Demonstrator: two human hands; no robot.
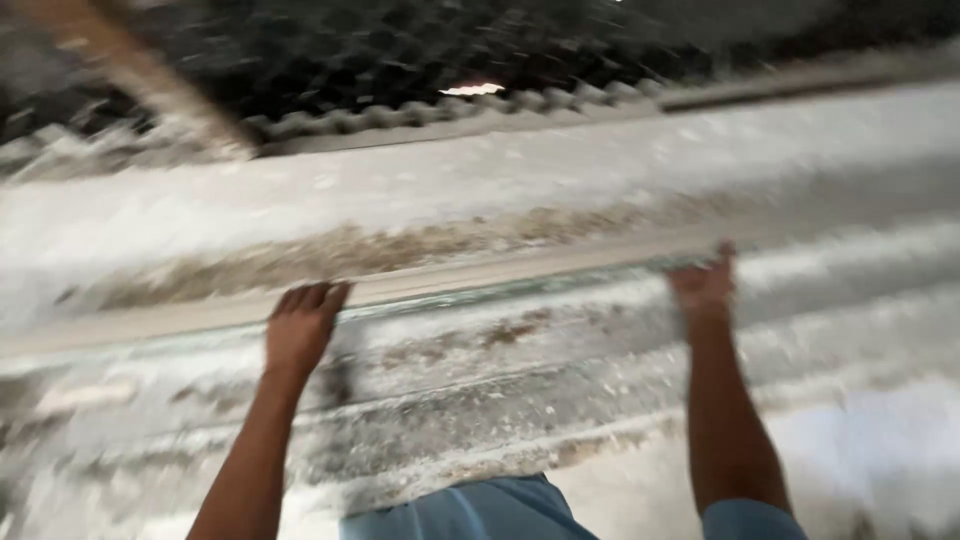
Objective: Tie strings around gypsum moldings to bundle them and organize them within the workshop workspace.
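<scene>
The long pale board runs across mid-frame, my left hand and right hand both hooked over its edge, fingers curled on it. I judge the dusty, crumbly surface could let either grip slip, tilting it.

Both arms stretch forward, left hand and right hand raised, fingers blurred.
</scene>
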